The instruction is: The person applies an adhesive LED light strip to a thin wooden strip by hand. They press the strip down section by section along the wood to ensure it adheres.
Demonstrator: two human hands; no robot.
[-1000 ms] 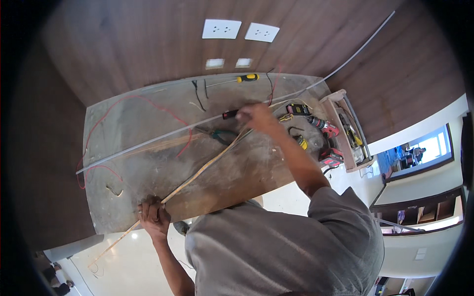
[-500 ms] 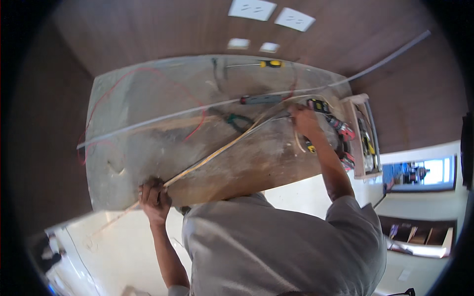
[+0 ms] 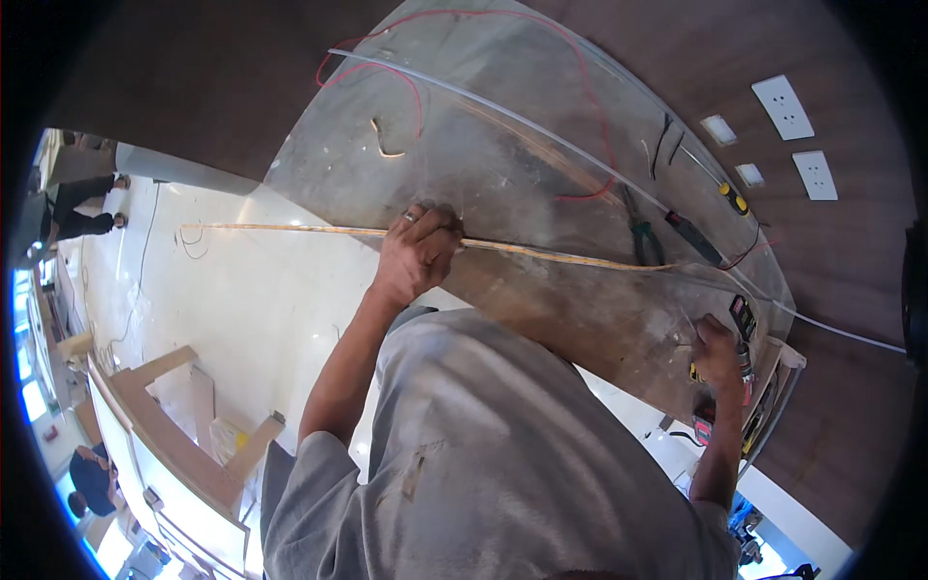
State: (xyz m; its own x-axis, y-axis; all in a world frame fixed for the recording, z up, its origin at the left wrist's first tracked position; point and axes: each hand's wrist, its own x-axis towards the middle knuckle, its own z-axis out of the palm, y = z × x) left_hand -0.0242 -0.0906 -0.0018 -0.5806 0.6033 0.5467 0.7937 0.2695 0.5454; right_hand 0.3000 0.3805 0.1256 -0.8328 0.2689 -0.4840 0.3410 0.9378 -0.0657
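Note:
My left hand [image 3: 420, 246] is closed around a long, thin orange-and-silver strip [image 3: 541, 253], which crosses the worn board [image 3: 483, 145] and extends past its edge. My right hand [image 3: 713, 353] is closed on what looks like a thin pale wire, beside a drill [image 3: 744, 367] and a yellow-and-black tool [image 3: 695, 369]. Green-handled pliers [image 3: 646, 244], a dark grey cylindrical tool [image 3: 693, 235] and a yellow-handled screwdriver [image 3: 733, 199] lie farther back. A long grey rod [image 3: 522, 121] and loose red wire [image 3: 580, 58] also lie on the board.
Dark wood panels [image 3: 831, 406] bound the board, with socket plates [image 3: 783, 106]. A wooden tool box [image 3: 773, 391] sits at the right end. Pale floor [image 3: 242, 290] lies left, with a curved wooden structure [image 3: 164, 406] and two people [image 3: 87, 208], [image 3: 89, 480].
The view has swung round, showing more floor at the left. My right hand has moved from the dark tool to beside the drill. My left hand still grips the strip.

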